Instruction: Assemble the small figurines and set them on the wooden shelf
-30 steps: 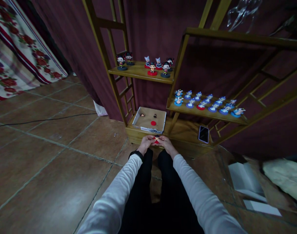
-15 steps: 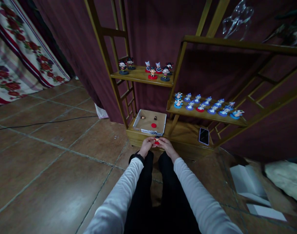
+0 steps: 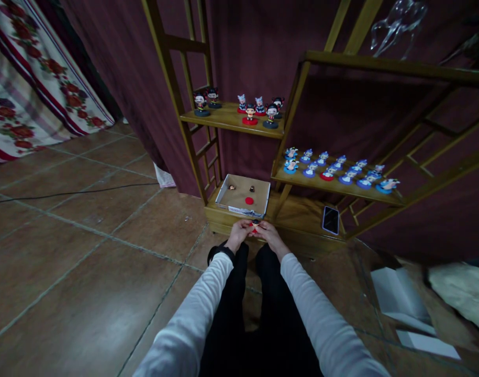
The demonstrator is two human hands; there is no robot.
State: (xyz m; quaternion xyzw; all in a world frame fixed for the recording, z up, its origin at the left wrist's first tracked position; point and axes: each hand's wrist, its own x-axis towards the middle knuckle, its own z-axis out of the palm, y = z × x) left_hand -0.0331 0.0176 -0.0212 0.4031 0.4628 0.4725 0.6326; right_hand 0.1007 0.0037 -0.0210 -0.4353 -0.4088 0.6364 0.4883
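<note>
Between my two hands, just in front of the shelf's bottom board, is a small dark-haired figurine [image 3: 255,223] on a red base. My left hand [image 3: 240,233] grips it from the left, and my right hand [image 3: 269,234] from the right. Fingers cover much of its lower part. Right beyond them sits a shallow cardboard box [image 3: 239,180] holding a red disc [image 3: 249,200] and two small figurine parts, one at the left [image 3: 232,187] and a dark one [image 3: 252,189]. On the shelf above, a similar figurine [image 3: 250,114] stands upright on a red base.
Several figurines stand on the upper-left shelf [image 3: 227,118] and on the right shelf [image 3: 341,187]. A phone [image 3: 331,220] lies on the bottom board. A clear horse ornament [image 3: 398,26] is at the top right. White box pieces [image 3: 400,293] and a black cable [image 3: 74,193] lie on the floor.
The view has shifted slightly. Both hands stay at the same place, still holding the figurine, which appears tipped a little differently.
</note>
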